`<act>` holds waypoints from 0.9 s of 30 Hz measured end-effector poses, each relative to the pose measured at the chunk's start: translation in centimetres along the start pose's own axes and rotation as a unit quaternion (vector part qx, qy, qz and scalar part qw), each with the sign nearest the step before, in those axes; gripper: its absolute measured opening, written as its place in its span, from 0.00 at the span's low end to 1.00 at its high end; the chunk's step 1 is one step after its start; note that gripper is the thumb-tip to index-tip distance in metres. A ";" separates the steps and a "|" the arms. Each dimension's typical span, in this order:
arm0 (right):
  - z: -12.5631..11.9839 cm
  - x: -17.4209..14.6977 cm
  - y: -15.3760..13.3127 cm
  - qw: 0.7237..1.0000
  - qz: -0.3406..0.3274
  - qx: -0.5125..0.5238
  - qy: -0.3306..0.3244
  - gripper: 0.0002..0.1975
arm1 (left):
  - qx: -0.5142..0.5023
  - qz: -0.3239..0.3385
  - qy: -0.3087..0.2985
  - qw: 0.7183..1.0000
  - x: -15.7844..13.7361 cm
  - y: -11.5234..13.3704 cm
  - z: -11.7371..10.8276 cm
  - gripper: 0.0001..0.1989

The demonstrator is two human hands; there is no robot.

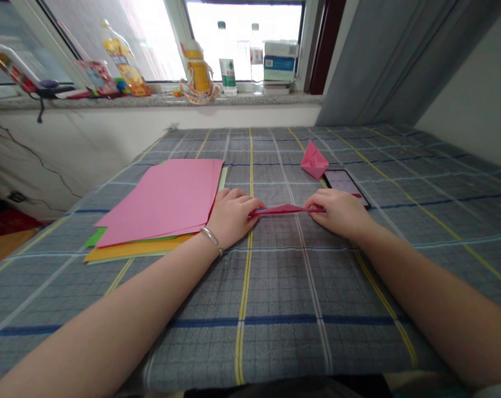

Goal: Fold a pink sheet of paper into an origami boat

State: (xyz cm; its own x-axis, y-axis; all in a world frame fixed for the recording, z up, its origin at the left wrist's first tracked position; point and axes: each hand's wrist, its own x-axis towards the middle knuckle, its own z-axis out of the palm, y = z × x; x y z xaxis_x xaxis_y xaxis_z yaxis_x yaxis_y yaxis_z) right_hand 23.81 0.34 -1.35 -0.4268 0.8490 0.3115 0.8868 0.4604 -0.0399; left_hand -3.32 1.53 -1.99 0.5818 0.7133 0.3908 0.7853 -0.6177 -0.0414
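Observation:
Between my hands, just over the checked cloth, a folded pink paper (284,209) shows edge-on as a thin strip with a slight peak in its middle. My left hand (234,216), with a silver bangle at the wrist, pinches its left end. Its right end is pinched by my right hand (339,213). A finished-looking pink origami piece (314,160), pointed at the top, stands beyond my right hand. Close behind that hand lies a phone (344,182) with its screen lit, partly covered by the fingers. The underside of the folded paper is hidden.
Left of my left hand lies a stack of coloured paper (163,199), pink on top with green and orange edges below. The checked cloth (275,287) covers the surface. Bottles (227,66), a yellow cup (199,72) and boxes (280,63) line the windowsill (151,103).

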 end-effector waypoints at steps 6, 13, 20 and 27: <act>0.7 0.4 -0.6 0.995 -0.041 -0.088 -0.011 0.06 | 0.050 0.106 -0.074 0.990 0.1 -0.3 0.6 0.16; 1.3 0.5 -0.4 0.995 0.064 -0.077 0.003 0.07 | 0.079 0.130 -0.115 0.982 -0.2 0.5 0.0 0.19; 1.4 0.7 -0.1 0.987 0.142 -0.074 0.015 0.10 | 0.014 0.069 -0.090 0.993 -0.6 1.4 -0.1 0.26; 2.2 0.9 1.2 0.990 0.138 -0.024 0.034 0.11 | -0.036 0.056 -0.100 0.993 -0.8 1.1 -0.3 0.23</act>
State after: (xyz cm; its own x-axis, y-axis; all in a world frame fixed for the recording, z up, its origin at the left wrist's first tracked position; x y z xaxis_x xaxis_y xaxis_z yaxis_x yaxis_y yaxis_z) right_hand 24.06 2.21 -3.24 -0.1553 0.9210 0.3574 0.9761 0.1988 -0.0881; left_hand -2.98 0.13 -2.11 0.7011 0.6854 0.1967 0.6998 -0.7144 -0.0049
